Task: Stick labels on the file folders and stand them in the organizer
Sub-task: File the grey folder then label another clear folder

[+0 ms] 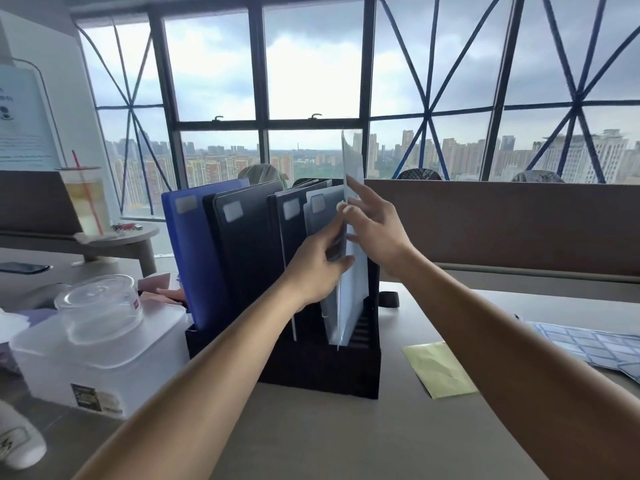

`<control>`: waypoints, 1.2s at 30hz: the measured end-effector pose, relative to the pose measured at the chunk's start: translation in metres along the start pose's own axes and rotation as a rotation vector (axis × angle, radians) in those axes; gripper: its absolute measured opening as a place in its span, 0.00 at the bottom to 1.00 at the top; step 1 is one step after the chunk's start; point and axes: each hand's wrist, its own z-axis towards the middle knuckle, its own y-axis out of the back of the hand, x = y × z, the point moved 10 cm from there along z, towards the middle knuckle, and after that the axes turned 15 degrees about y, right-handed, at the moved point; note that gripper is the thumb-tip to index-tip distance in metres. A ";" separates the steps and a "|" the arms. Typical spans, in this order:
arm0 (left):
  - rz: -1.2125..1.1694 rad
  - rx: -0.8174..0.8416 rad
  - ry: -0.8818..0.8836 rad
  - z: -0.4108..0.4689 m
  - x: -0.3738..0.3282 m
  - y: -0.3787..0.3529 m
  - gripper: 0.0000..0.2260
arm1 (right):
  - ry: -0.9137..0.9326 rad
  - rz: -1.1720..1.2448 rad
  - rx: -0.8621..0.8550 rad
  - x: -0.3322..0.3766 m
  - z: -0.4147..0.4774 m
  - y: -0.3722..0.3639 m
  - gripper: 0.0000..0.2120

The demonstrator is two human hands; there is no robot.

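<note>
A pale folder (pixel 353 296) is being held upright in the slot at the 3 o'clock end of the organizer (pixel 311 368), with its lower edge inside the slot and its top edge rising above the other folders. Its near edge is being pinched by the left grip (pixel 320 263), thumb on one face and curled fingers on the other. The right grip (pixel 375 226) is being kept wide, straight fingers laid on the face toward 3 o'clock. Toward 9 o'clock a grey folder (pixel 322 216), black folders (pixel 249 244) and a blue folder (pixel 194 258) are being carried, each labelled. Bare table (pixel 311 438) is being left at 3 and 6 o'clock of the organizer. A yellow paper (pixel 440 368) and a label sheet (pixel 595 344) are lying at 4 o'clock, and a clear box (pixel 97 358) is sitting just beside at 8 o'clock.
</note>
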 end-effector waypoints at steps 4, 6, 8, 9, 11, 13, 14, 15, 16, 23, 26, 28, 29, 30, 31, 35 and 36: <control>-0.033 -0.063 -0.043 0.001 0.004 0.001 0.35 | 0.034 0.057 -0.025 0.008 0.002 0.005 0.23; -0.008 -0.112 -0.041 -0.003 0.004 -0.004 0.36 | 0.047 0.039 -0.020 0.009 0.000 0.005 0.22; 0.055 -0.161 -0.039 -0.005 0.005 -0.010 0.36 | 0.037 -0.008 -0.018 0.004 -0.004 0.006 0.21; 0.086 -0.184 -0.046 -0.008 0.006 -0.013 0.36 | 0.025 -0.030 -0.021 0.000 -0.008 0.007 0.21; 0.112 -0.228 -0.074 -0.014 0.008 -0.017 0.35 | 0.006 -0.054 -0.023 -0.010 -0.015 0.008 0.25; 0.086 -0.262 -0.086 -0.018 0.011 -0.016 0.35 | 0.016 -0.094 -0.003 -0.011 -0.020 0.005 0.26; 0.059 -0.270 -0.078 -0.020 0.012 -0.016 0.35 | 0.028 -0.118 0.009 -0.009 -0.020 0.003 0.25; 0.030 -0.278 -0.067 -0.022 0.012 -0.014 0.34 | 0.044 -0.137 0.020 -0.005 -0.019 0.000 0.25; 0.007 -0.281 -0.056 -0.022 0.013 -0.012 0.33 | 0.055 -0.154 0.025 -0.001 -0.019 -0.002 0.25; 0.022 -0.252 0.026 -0.035 0.021 0.000 0.33 | 0.078 -0.205 0.037 0.020 -0.027 -0.006 0.25; 0.093 -0.244 0.060 -0.036 0.027 0.000 0.35 | 0.027 -0.261 0.041 0.013 -0.028 -0.007 0.26; 0.121 -0.210 0.103 -0.035 0.035 -0.005 0.35 | -0.043 -0.276 0.062 -0.001 -0.028 -0.006 0.27; 0.142 -0.187 0.126 -0.036 0.038 -0.010 0.33 | -0.078 -0.275 0.081 -0.008 -0.029 -0.006 0.27; 0.175 -0.166 0.130 -0.036 0.041 -0.016 0.31 | -0.107 -0.283 0.107 -0.015 -0.031 -0.006 0.27; 0.215 -0.154 0.126 -0.037 0.045 -0.021 0.28 | -0.129 -0.300 0.136 -0.023 -0.034 -0.007 0.28; 0.286 -0.229 0.142 -0.039 0.052 -0.018 0.13 | -0.120 -0.367 0.209 -0.038 -0.043 -0.011 0.26; 0.279 -0.247 0.147 -0.040 0.051 -0.014 0.13 | -0.111 -0.374 0.213 -0.040 -0.044 -0.011 0.26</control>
